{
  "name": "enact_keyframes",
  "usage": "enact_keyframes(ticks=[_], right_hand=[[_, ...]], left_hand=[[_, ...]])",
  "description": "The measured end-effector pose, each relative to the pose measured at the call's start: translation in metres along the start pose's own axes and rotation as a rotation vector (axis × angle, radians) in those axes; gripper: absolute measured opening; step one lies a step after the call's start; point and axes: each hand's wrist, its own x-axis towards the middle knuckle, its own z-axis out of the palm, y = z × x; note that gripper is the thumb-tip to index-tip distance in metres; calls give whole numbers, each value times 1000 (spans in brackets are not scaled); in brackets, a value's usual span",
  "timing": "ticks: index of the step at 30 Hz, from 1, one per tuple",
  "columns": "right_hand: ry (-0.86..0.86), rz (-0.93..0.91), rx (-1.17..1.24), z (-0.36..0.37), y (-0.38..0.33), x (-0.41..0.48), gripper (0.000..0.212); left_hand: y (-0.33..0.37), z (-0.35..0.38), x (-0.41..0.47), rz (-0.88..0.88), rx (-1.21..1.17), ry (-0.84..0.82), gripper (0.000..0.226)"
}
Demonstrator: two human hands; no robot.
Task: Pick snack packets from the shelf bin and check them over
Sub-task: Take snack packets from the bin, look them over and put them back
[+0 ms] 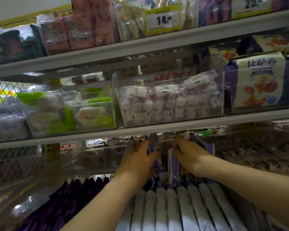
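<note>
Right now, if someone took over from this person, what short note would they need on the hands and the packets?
Left hand: grips purple packets standing at the back of the row.
Right hand: pinches one upright packet beside them.
Row of packets: stands on edge on the lower shelf, nearest ones untouched.
Done: both hands have hold.
To do: lift packets out, check them over.

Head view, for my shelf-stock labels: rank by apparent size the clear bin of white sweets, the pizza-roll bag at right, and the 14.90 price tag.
Largest: clear bin of white sweets.
Next: pizza-roll bag, partly hidden behind its own bin wall.
Smallest: 14.90 price tag, plainly, though it sits one shelf higher.
</note>
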Motion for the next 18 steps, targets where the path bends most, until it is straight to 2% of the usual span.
enact_keyframes(ticks=[5,8,10,13,16,18], right_hand=[[-68,-77,-59,-5,-3,-7,5],[-147,-78,-65,-4,-11,-6,52],[-166,-78,-44,2,-15,-4,63],[-80,-63,-54,6,-11,-4,38],[70,-79,-48,-4,-6,-19,39],[190,-113,-133,-13,-7,-33,44]], left_hand=[[2,4,1,94,75,30,44],[2,3,-1,86,-23,72,42],[1,3,-2,62,-93,104,44],[1,5,-3,32,-175,135,44],[-1,4,-3,10,-217,125,40],[-1,4,-3,27,-159,95,41]])
